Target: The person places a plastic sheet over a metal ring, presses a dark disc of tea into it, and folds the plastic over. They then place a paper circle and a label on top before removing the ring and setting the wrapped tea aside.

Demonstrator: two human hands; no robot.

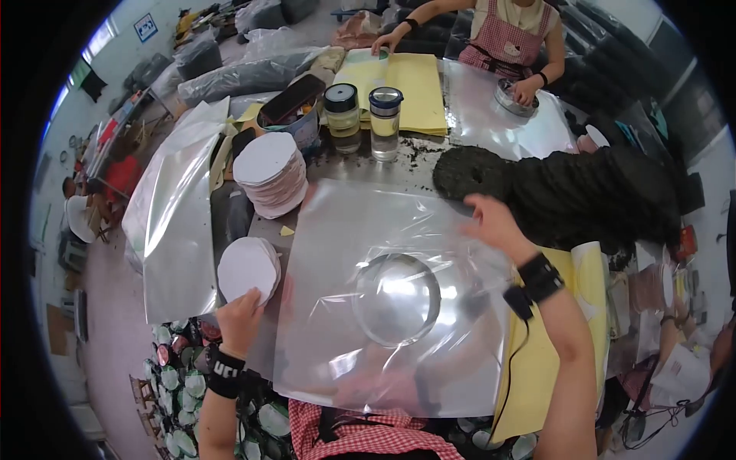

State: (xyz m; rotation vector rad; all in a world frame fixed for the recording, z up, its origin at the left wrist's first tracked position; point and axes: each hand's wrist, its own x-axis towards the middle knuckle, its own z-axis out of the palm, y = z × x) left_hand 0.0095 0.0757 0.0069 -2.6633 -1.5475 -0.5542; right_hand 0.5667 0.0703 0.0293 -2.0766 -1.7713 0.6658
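Clear sheet [391, 307] under right hand [491, 222]

The clear plastic sheet [399, 230] is glossy and smooth over a shiny metal ring [396, 299]; the paper discs [247, 267] are matt white; the dark pile [552, 192] looks rough.

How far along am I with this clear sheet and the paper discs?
Done: the clear sheet lies spread over the round tin. In hand: your right hand rests on the sheet's far edge; your left hand touches the near stack of white discs. Left: no disc on the sheet yet; the dark pile lies beside it.
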